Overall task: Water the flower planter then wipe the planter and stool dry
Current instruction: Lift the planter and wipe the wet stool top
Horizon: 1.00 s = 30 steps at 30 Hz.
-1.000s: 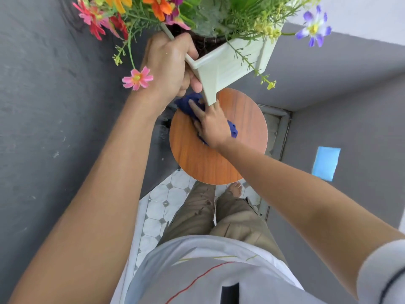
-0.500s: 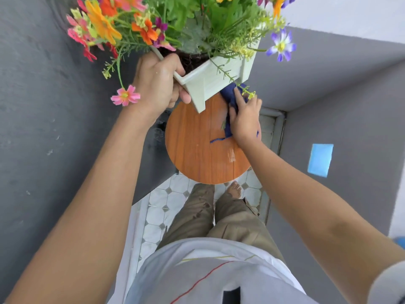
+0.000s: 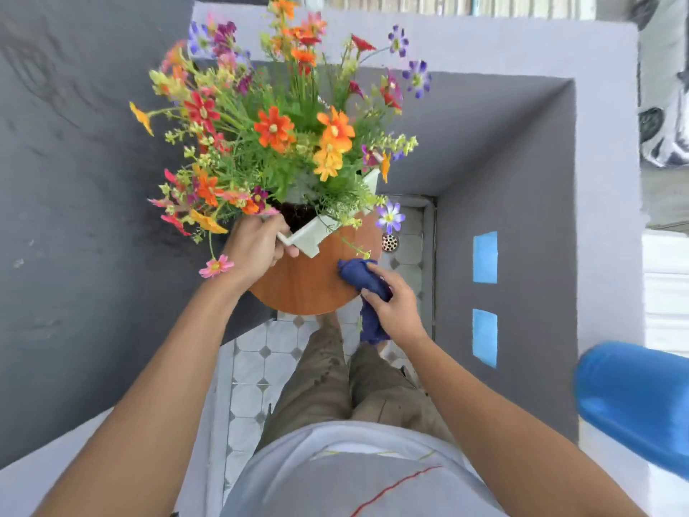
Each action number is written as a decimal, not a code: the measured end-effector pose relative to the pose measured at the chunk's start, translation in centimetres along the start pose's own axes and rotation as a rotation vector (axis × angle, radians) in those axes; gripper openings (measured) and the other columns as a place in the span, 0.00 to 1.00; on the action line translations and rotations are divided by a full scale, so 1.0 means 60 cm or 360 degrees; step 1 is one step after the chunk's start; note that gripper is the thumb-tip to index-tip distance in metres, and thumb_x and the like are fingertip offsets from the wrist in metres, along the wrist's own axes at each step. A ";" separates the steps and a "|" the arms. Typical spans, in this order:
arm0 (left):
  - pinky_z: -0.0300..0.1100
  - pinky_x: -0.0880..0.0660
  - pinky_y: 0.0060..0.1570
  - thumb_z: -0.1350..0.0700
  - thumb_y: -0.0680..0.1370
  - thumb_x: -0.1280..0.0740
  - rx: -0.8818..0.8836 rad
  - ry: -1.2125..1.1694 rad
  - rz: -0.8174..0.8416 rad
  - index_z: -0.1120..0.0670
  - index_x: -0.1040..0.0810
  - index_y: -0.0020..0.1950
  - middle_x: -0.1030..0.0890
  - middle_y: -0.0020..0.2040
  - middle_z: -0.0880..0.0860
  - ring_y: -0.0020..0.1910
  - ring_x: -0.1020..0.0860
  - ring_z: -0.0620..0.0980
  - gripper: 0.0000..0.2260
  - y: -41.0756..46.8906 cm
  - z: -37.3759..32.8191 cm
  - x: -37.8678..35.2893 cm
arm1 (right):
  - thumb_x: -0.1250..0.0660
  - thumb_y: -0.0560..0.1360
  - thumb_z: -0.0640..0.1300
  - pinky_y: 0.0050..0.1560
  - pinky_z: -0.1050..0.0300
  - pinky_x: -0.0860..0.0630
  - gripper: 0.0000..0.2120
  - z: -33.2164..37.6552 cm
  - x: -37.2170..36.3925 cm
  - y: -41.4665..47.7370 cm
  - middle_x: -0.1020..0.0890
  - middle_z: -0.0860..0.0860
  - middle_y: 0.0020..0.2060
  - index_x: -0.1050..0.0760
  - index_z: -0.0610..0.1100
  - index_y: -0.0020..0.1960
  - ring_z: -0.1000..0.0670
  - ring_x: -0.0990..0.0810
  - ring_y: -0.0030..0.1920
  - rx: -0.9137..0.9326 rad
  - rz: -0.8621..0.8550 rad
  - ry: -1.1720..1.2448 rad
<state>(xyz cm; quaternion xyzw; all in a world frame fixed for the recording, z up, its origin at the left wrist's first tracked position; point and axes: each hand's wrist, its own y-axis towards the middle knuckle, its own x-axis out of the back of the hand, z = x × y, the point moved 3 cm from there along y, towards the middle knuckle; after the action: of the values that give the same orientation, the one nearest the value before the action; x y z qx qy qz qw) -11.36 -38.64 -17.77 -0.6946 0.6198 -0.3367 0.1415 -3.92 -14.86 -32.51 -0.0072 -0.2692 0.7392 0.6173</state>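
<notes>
There is a single view, from a wide-angle camera on the person's head, looking steeply down and a little forward along the body. The shirt front fills the bottom edge at 6 o'clock, with the trousers just above it and the tiled floor (image 3: 261, 352) beneath. Both forearms run in from the lower corners, at 7 and 5 o'clock, toward the centre. The round stool (image 3: 309, 281) sits just above centre, close below the lens, and the flower planter (image 3: 317, 236) rises from it toward 12 o'clock, its blooms nearest the camera. The wide lens bends the grey walls (image 3: 503, 181) outward at 9 and 3 o'clock.
</notes>
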 end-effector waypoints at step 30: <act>0.41 0.31 0.30 0.41 0.82 0.48 0.0042 0.0652 -0.0067 0.56 0.27 0.56 0.19 0.40 0.55 0.34 0.20 0.58 0.20 -0.072 0.182 0.049 | 0.23 0.71 0.39 0.43 0.57 0.22 0.14 0.037 -0.056 -0.114 0.17 0.43 0.43 0.21 0.34 0.52 0.46 0.19 0.43 -0.0390 -0.0056 0.0181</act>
<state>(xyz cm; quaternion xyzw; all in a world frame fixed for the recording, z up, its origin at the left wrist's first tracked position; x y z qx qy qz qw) -0.98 -43.02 -22.27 -0.6226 0.6164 -0.4818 0.0144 2.32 -18.18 -28.95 -0.1197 -0.3222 0.6882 0.6389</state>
